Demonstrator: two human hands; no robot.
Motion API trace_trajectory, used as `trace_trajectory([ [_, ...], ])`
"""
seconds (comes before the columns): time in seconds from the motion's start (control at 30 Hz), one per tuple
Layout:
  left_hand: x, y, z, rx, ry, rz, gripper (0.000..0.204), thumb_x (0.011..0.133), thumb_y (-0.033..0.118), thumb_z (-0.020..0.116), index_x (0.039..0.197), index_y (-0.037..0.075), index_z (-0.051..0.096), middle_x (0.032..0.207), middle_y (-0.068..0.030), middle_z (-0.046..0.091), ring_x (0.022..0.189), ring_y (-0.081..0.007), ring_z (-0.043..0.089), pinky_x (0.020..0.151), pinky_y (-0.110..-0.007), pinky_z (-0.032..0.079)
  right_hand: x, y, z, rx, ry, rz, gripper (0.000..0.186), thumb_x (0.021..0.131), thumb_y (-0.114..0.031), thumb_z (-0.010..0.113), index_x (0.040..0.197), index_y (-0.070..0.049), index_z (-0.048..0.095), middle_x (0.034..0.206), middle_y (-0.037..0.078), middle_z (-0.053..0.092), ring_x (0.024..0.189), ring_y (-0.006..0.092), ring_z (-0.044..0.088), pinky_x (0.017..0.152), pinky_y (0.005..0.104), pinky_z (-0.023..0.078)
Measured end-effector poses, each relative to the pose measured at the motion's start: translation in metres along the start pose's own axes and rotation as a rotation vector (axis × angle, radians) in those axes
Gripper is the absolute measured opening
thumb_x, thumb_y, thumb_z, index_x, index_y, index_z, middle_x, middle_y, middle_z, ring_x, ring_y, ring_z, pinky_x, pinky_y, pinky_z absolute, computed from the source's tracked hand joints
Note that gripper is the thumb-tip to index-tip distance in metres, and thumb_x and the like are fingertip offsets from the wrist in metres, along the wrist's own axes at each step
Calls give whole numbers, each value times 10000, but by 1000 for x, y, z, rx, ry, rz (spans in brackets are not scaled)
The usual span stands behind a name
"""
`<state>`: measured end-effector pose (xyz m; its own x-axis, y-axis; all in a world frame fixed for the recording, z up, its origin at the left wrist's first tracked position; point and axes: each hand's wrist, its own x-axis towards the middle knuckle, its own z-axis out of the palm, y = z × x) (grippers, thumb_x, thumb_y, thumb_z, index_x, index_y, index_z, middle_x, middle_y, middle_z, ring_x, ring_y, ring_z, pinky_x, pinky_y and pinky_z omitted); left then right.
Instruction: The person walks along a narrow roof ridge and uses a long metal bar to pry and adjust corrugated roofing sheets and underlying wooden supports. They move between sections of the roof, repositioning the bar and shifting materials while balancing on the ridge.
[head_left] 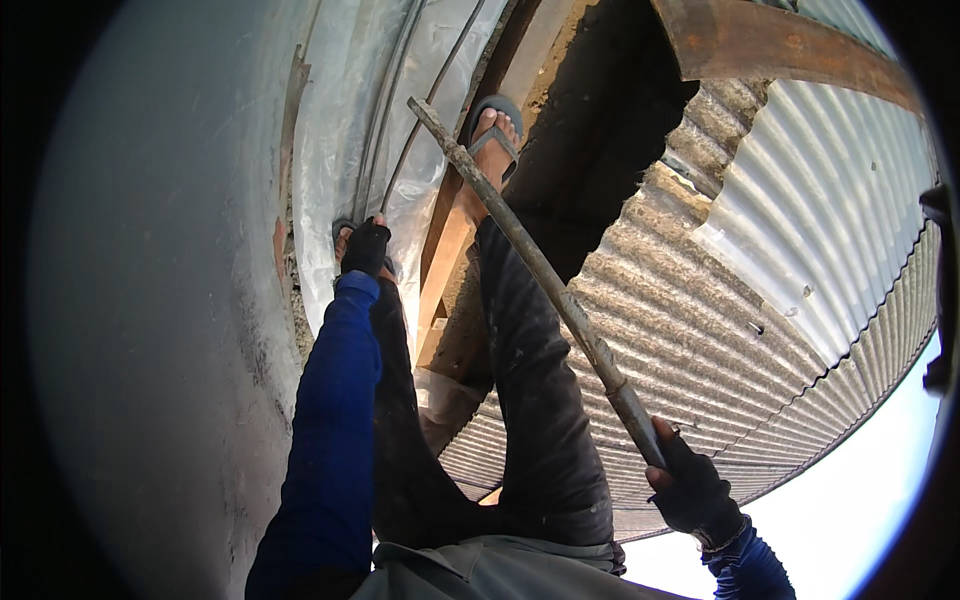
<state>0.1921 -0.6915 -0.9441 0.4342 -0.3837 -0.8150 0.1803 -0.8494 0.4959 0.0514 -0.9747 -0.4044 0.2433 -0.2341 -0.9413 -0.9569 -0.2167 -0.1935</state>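
Note:
My right hand (690, 490), in a black fingerless glove, is closed around the lower end of a long, rough grey pole (545, 275). The pole slants up and left across my right leg, its far end beside my right foot. On the left, my left hand (367, 248), gloved the same way, is closed at the near end of a thin dark rod (428, 108). That rod runs up over clear plastic sheeting (335, 130). Part of the left hand's grip is hidden by the hand itself.
My sandalled right foot (495, 140) stands on a wooden beam (450, 235) beside a dark opening (600, 130). Corrugated roofing sheets (800, 200) with a jagged edge spread to the right, below a curved brown board (790, 45). A grey wall (150, 300) rises at the left.

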Motion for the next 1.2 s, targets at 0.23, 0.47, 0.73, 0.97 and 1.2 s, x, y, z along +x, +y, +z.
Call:
trace_trajectory([
  [0.23,10,-16,1,37,24,-25,438,966,417,462,945,39,682,870,-208,679,858,-405,634,750,-458,480,3,-24,45,132,-26,80,612,916,-116,587,1449,34,326,1226,292,585,1042,402,649,846,373,542],
  [0.47,23,-19,-16,91,6,-124,486,966,445,421,919,23,660,830,-208,663,824,-383,635,719,-462,480,6,-28,72,158,19,57,597,941,-145,582,1455,23,327,1034,248,656,893,332,694,757,366,537],
  [0.73,26,-27,-9,21,72,-100,442,962,412,438,891,28,644,732,-169,653,675,-305,648,627,-420,481,14,-33,109,176,-2,175,642,906,-121,611,1475,-48,323,1164,249,624,953,380,675,789,402,546],
  [0.97,12,-26,-11,-70,-64,-64,315,916,333,543,912,31,635,814,-197,636,794,-356,609,705,-425,451,15,7,45,29,-109,154,668,909,-211,634,1463,-14,317,1144,271,620,926,400,673,753,410,551],
  [1.2,-16,2,-11,134,-125,45,299,927,335,572,911,38,540,826,-181,623,845,-377,614,732,-445,448,14,6,-15,-45,-242,271,787,861,-351,706,1468,-42,310,1044,246,645,859,396,677,709,428,539],
])
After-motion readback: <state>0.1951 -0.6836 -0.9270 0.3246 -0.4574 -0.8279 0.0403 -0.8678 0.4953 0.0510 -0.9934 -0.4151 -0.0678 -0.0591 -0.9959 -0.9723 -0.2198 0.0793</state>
